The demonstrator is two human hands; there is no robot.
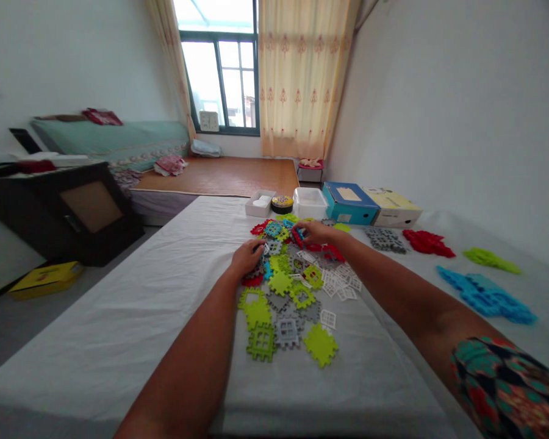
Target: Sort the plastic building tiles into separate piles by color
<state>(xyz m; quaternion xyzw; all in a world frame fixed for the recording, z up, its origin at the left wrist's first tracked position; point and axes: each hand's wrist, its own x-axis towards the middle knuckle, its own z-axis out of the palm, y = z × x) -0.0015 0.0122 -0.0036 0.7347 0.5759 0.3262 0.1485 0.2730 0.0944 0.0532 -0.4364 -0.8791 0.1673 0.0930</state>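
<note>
A loose pile of toothed plastic building tiles [280,283] in lime green, grey, red and blue spreads over the middle of the white-covered table. My left hand [247,257] is at the pile's left edge, its fingers curled in; what they grip, if anything, is hidden. At the far side of the heap, my right hand [315,233] pinches a red and blue building tile [298,236], partly covered by the fingers. White window-frame pieces [336,283] lie right of the pile. Nearest me are a grey window tile [287,332] and a flat lime tile [321,345].
Sorted grey tiles [385,239], red tiles [427,242], lime tiles [491,260] and blue tiles [487,294] lie in groups on the right. A white box [260,204], round tin [282,203], clear tub [310,201], blue box [350,203] and yellow box [391,206] line the far edge.
</note>
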